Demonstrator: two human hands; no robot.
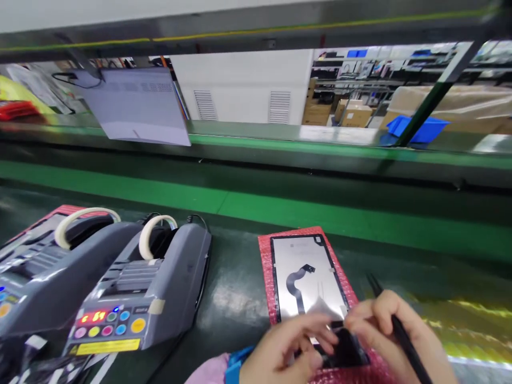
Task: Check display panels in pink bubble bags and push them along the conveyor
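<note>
Currently my left hand (286, 344) fingertips pinch thin clear film at flat grey tablet panel (308, 285) lower edge; my right hand (394, 333) grip pinches slim black stylus (402, 333); film only partly lifted, panel on red bubble-wrap sheet (266, 277).

lower end of the panel (306, 282) hidden under both hands; left hand (286, 346) and right hand (394, 333) cut off by the bottom edge, motion-blurred, fingertip contact unclear. black tool (396, 325) runs out of frame at the bottom. left tape dispenser (44, 277) clipped by the left edge. display digits on the nearer dispenser (136, 298) unreadable. background shelves (372, 80) too blurred to make out
</note>
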